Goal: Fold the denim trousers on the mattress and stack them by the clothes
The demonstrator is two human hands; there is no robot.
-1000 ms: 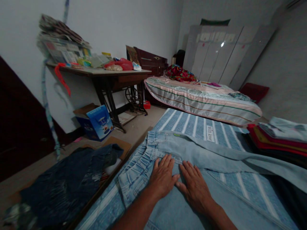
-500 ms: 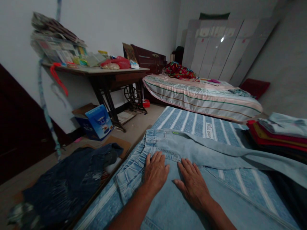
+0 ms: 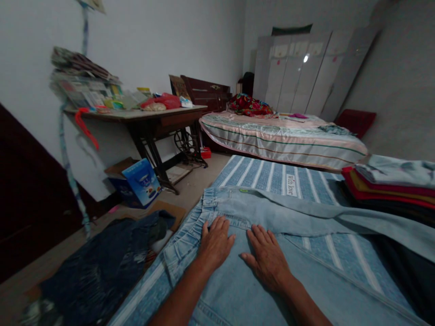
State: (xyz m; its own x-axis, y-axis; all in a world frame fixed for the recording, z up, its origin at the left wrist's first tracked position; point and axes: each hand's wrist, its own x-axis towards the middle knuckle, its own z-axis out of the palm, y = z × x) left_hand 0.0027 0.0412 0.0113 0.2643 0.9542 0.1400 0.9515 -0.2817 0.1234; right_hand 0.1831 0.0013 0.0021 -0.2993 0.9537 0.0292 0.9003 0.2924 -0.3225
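Light blue jeans (image 3: 238,290) lie spread over a blue striped sheet (image 3: 272,174) on the bed in front of me. My left hand (image 3: 215,242) rests flat on the jeans just below the elastic waistband, fingers stretched out. Beside it, my right hand (image 3: 267,256) presses flat on the denim with fingers spread. The two hands lie a short gap apart and hold nothing.
A stack of folded red and pale clothes (image 3: 390,181) sits at the right. Dark denim (image 3: 102,267) lies at the lower left by a blue box (image 3: 141,181). A cluttered sewing table (image 3: 142,115) stands by the wall; another bed (image 3: 282,138) and wardrobes (image 3: 306,72) lie beyond.
My left hand has slid left toward the waistband side, opening a gap from my right hand. The view has dipped slightly.
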